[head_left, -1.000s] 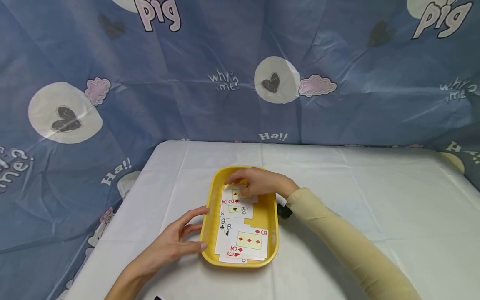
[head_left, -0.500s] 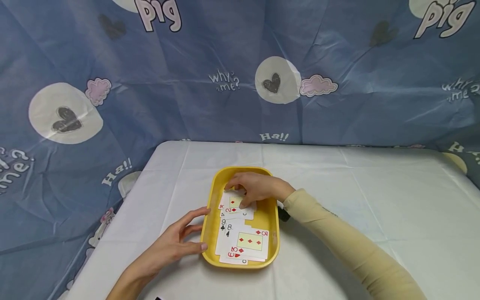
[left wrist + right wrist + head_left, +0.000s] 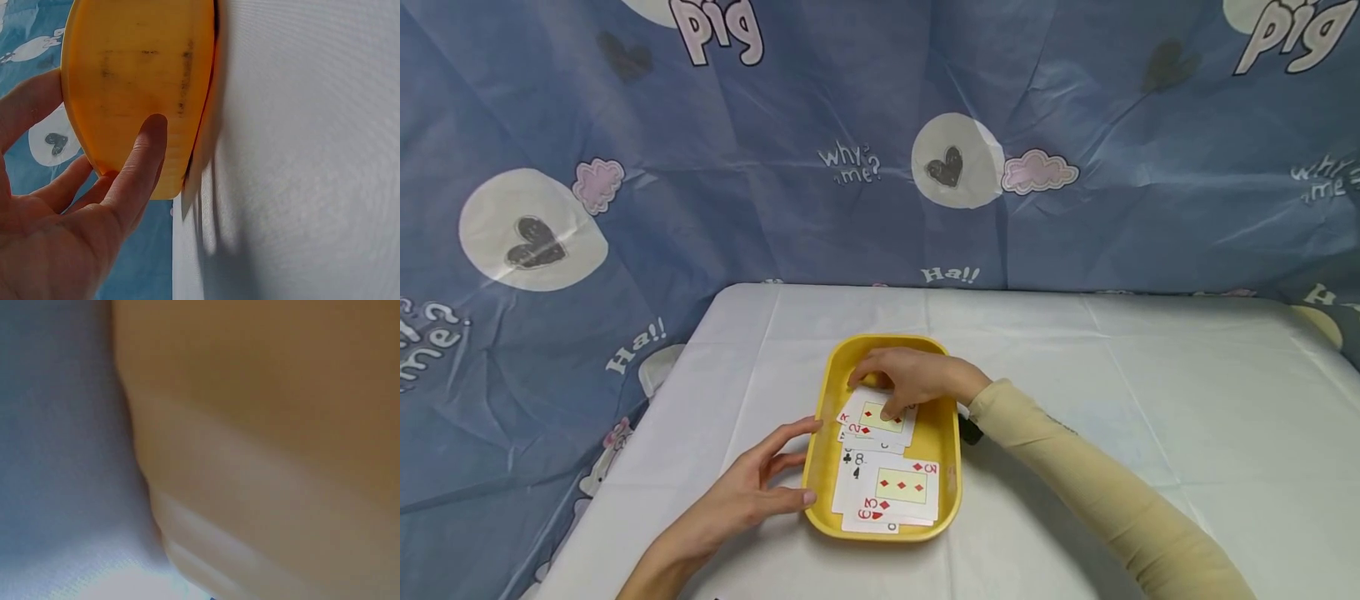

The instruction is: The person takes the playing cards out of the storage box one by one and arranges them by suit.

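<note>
Yellow walls ring the tray (image 3: 940, 433), which rests on a white cloth (image 3: 1075, 367). In its near half, we read the near cards (image 3: 901, 487): a 3 of diamonds on top, with a red 6 and heart and a black 8 and spade peeking out. In its far half, the far cards (image 3: 874, 414) show a 2 of diamonds. Our right hand (image 3: 913, 377) grips these, fingers curled at their edge and thumb on the top face. Our left hand (image 3: 748, 487) touches the tray's left wall from outside, fingers spread. Beyond the tray, the blue backdrop (image 3: 775, 217) reads "pig", "why me?" and "Ha!!". Dark marks on the cream sleeve (image 3: 1075, 467), right of the tray, are too small to read.
</note>
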{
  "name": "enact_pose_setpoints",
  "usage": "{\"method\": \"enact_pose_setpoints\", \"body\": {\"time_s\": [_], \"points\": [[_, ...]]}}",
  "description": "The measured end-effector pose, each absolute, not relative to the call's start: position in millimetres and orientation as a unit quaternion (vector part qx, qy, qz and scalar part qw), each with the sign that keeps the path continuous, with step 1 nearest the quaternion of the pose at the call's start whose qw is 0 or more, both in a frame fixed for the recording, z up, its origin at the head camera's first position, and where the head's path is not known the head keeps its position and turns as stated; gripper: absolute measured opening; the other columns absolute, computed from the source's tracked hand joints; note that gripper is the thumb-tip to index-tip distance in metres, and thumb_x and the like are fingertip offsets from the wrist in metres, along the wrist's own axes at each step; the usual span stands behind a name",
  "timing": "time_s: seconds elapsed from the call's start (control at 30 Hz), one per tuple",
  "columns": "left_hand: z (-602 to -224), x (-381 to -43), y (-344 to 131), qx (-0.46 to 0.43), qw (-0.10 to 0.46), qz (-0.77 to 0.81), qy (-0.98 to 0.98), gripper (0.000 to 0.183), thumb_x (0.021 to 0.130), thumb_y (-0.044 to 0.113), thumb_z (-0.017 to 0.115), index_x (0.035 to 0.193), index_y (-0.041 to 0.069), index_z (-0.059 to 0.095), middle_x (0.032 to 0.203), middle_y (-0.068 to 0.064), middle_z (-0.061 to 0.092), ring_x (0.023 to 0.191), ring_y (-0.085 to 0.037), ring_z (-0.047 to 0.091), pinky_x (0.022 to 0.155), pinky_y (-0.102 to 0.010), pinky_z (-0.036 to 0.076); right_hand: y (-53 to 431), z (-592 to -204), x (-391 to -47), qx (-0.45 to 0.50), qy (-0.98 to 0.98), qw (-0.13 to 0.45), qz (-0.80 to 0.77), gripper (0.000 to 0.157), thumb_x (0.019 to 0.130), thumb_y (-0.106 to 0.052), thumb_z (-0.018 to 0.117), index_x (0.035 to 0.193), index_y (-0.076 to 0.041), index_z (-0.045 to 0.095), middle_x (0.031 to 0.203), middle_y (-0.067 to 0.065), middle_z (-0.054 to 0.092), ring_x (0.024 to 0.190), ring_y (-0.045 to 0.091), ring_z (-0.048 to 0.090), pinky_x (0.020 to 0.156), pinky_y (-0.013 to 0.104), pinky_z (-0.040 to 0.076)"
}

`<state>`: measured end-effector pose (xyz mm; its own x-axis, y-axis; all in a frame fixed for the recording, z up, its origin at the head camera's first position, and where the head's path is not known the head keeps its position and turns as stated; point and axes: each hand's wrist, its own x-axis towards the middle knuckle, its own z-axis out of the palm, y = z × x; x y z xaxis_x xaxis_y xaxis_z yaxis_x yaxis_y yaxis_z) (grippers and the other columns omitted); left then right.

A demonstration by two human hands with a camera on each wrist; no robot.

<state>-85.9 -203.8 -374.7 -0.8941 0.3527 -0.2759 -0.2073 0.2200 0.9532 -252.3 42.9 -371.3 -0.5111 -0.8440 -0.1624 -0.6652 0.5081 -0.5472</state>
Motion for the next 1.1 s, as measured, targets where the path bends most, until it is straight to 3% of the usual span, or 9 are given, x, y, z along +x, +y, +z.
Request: {"method": "enact_pose_setpoints", "body": {"time_s": [0.4, 0.77, 0.97, 1.1], "points": [[-374.2, -84.3, -202.0, 0.049, 0.223, 0.623, 0.748, 0.075, 0.084, 0.014, 0.078, 0.148, 0.023, 0.042, 0.156, 0.0, 0.028, 0.135, -0.029, 0.041, 0.096, -0.033, 0.044, 46.8, -372.8, -252.0, -0.445, 0.824, 0.216, -0.276, 0.044, 0.084, -0.004, 0.077, 0.125, -0.018, 0.065, 0.105, -0.003, 0.064, 0.088, 0.016, 0.057, 0.078, 0.026, 0.048], [-374.0, -83.9, -202.5, 0.046, 0.218, 0.619, 0.753, 0.075, 0.083, 0.014, 0.079, 0.148, 0.023, 0.042, 0.156, 0.0, 0.028, 0.135, -0.029, 0.041, 0.096, -0.033, 0.043, 47.9, -372.6, -254.0, -0.438, 0.819, 0.164, -0.334, 0.033, 0.09, -0.005, 0.071, 0.121, -0.016, 0.067, 0.099, -0.004, 0.063, 0.087, 0.012, 0.055, 0.08, 0.026, 0.049], [-375.1, -83.2, -202.5, 0.045, 0.217, 0.617, 0.755, 0.075, 0.083, 0.014, 0.079, 0.148, 0.023, 0.042, 0.157, -0.002, 0.027, 0.135, -0.03, 0.041, 0.096, -0.035, 0.044, 50.0, -375.9, -256.4, -0.424, 0.787, 0.153, -0.421, 0.028, 0.09, -0.002, 0.064, 0.114, -0.016, 0.066, 0.089, 0.003, 0.062, 0.078, 0.016, 0.052, 0.072, 0.029, 0.044], [-374.5, -83.6, -202.3, 0.048, 0.215, 0.617, 0.755, 0.074, 0.084, 0.014, 0.078, 0.148, 0.023, 0.042, 0.157, -0.001, 0.026, 0.135, -0.03, 0.041, 0.095, -0.034, 0.044, 51.7, -376.0, -257.9, -0.407, 0.76, 0.137, -0.488, 0.028, 0.088, 0.0, 0.062, 0.112, -0.014, 0.064, 0.088, 0.006, 0.057, 0.08, 0.019, 0.053, 0.075, 0.032, 0.042]]}}
